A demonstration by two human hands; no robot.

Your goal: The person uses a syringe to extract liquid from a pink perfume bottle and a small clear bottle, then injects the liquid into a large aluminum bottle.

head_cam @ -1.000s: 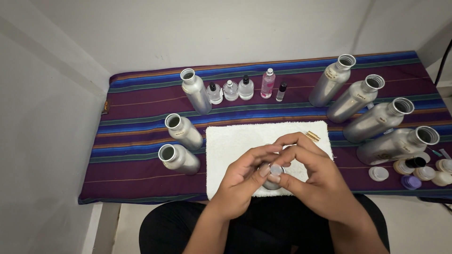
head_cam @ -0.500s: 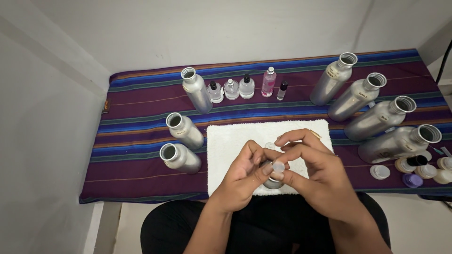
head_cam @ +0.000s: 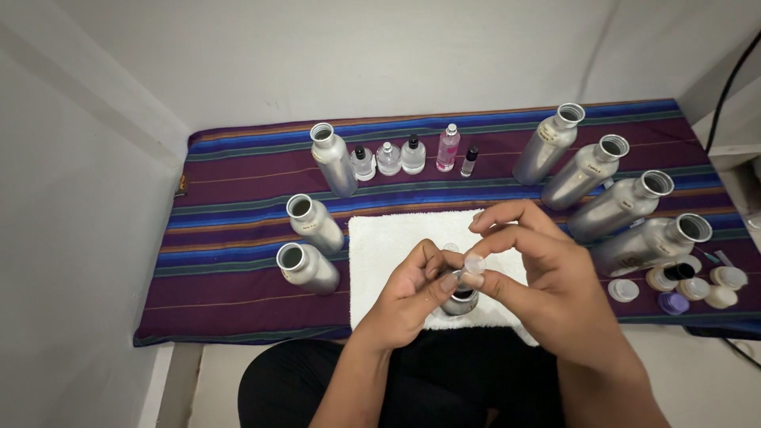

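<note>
My left hand (head_cam: 408, 295) grips a small glass bottle (head_cam: 460, 302) just above the near edge of a white towel (head_cam: 379, 242). My right hand (head_cam: 551, 289) pinches a small clear cap (head_cam: 474, 264) between thumb and forefinger, right at the bottle's top. Its other fingers are raised and spread. Both hands hide most of the bottle, and I cannot tell if the cap touches its neck.
A striped purple cloth (head_cam: 230, 261) covers the table. Three open metal bottles (head_cam: 315, 224) stand on the left, and several more lie tilted on the right (head_cam: 618, 204). Small glass bottles (head_cam: 412, 154) line the back. Loose caps (head_cam: 690, 285) sit at the right edge. Walls close in at left and back.
The hands have stayed together over the towel. My right fingers have shifted slightly at the bottle's top, and the clear cap now shows between them.
</note>
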